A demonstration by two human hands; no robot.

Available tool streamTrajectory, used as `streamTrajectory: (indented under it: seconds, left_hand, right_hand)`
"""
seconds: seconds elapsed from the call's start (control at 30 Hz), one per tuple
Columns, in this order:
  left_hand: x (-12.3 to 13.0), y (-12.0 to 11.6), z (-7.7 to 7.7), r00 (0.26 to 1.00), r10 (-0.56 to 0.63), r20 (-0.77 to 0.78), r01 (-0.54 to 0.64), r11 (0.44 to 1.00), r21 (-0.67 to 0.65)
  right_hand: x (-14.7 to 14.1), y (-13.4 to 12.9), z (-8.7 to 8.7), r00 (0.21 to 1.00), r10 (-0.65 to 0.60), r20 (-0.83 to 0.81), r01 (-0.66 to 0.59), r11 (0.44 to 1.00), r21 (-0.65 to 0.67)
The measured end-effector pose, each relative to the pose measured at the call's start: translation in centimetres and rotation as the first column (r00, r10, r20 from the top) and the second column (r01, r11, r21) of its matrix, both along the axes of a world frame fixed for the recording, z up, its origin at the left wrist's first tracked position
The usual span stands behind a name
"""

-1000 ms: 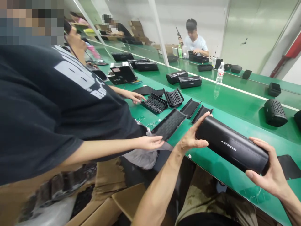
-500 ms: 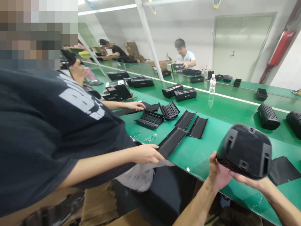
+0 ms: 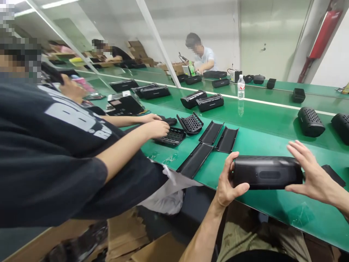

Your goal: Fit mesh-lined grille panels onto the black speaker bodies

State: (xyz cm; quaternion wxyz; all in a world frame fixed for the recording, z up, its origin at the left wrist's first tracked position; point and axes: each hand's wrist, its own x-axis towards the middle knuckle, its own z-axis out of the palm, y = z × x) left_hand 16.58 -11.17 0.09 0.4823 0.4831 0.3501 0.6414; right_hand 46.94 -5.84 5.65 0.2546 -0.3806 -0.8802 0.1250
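Note:
A black rounded casing (image 3: 268, 173) is held level above the green bench's near edge, its long side with an oval recessed panel facing me. My left hand (image 3: 228, 180) grips its left end, thumb in front and fingers behind. At the right end is my right hand (image 3: 311, 174), its thumb low against the casing and its fingers spread along the upper corner. Behind my right hand, a dark flat sheet (image 3: 333, 175) lies partly hidden on the bench.
Black curved panels (image 3: 196, 160) and perforated grilles (image 3: 192, 123) lie left on the green bench (image 3: 261, 138). A co-worker's hand (image 3: 160, 128) is over a grille. Farther back stand a water bottle (image 3: 241, 87) and a perforated casing (image 3: 311, 122).
The casing has turned from its end face to its long side and come lower. My right hand has shifted to its right end. The co-worker's near hand has moved from a panel to the grille.

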Motion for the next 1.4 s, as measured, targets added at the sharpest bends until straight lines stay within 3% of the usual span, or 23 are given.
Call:
streamTrajectory:
  seconds: [0.13,0.27,0.37,0.47,0.57,0.67,0.73,0.77,0.9,1.1,1.2,1.3,1.37,1.4]
  left_hand:
    - [-0.6,-0.2,0.8,1.000,-0.012,-0.028,0.013,0.999,0.038]
    - [-0.4,0.0,1.4,0.998,0.000,-0.063,0.001,1.000,0.019]
    - [0.0,0.2,0.6,0.997,0.026,-0.074,-0.026,1.000,0.006]
    - [-0.1,0.5,-0.4,0.997,0.038,-0.071,-0.040,0.999,-0.024]
    - [-0.8,0.8,-0.8,0.992,-0.065,-0.112,0.053,0.993,-0.107]
    - [-1.5,1.3,-0.7,0.975,-0.146,-0.170,0.112,0.975,-0.194]
    - [-1.5,1.7,-0.7,0.977,-0.120,-0.174,0.076,0.968,-0.241]
    - [-1.4,1.8,-0.8,0.982,-0.106,-0.158,0.060,0.961,-0.268]
    - [-1.2,2.2,-1.2,0.992,-0.117,-0.050,0.090,0.925,-0.368]
    - [-2.2,1.4,-0.9,0.972,-0.235,-0.014,0.220,0.927,-0.304]
    - [-1.9,1.9,-0.7,0.977,-0.213,-0.014,0.198,0.927,-0.319]
    - [-1.9,3.0,0.0,0.983,-0.146,-0.112,0.103,0.941,-0.324]
    - [-3.2,3.3,0.7,0.960,0.004,-0.281,-0.084,0.957,-0.276]
    - [-4.4,3.4,1.0,0.915,0.120,-0.386,-0.220,0.949,-0.226]
  right_hand:
    - [1.7,-0.9,-1.7,0.957,-0.084,-0.279,-0.022,0.934,-0.356]
    - [1.1,-1.9,-2.3,0.918,-0.153,-0.367,0.018,0.938,-0.346]
    - [0.6,-2.2,-2.0,0.907,-0.178,-0.383,0.033,0.934,-0.354]
    - [0.7,-1.8,-1.7,0.896,-0.226,-0.383,0.028,0.888,-0.459]
    - [0.9,-1.2,-1.9,0.869,-0.323,-0.375,0.031,0.793,-0.609]
    - [1.0,-1.0,-2.4,0.831,-0.461,-0.311,0.017,0.580,-0.815]
    - [1.2,-1.1,-2.6,0.849,-0.447,-0.282,-0.048,0.466,-0.883]
    - [1.3,-1.2,-2.6,0.872,-0.405,-0.275,-0.068,0.457,-0.887]
    - [1.6,-1.5,-2.4,0.953,-0.267,-0.145,0.035,0.569,-0.822]
    - [1.2,-2.8,-3.0,0.893,-0.404,-0.198,0.090,0.591,-0.802]
    - [0.9,-2.7,-4.2,0.851,-0.471,-0.234,0.082,0.558,-0.826]
    - [0.2,-0.3,-5.2,0.769,-0.549,-0.328,-0.007,0.506,-0.863]
    - [-0.6,2.9,-5.4,0.662,-0.665,-0.345,-0.037,0.431,-0.902]
    - [-1.0,5.1,-5.3,0.599,-0.728,-0.333,-0.036,0.391,-0.919]
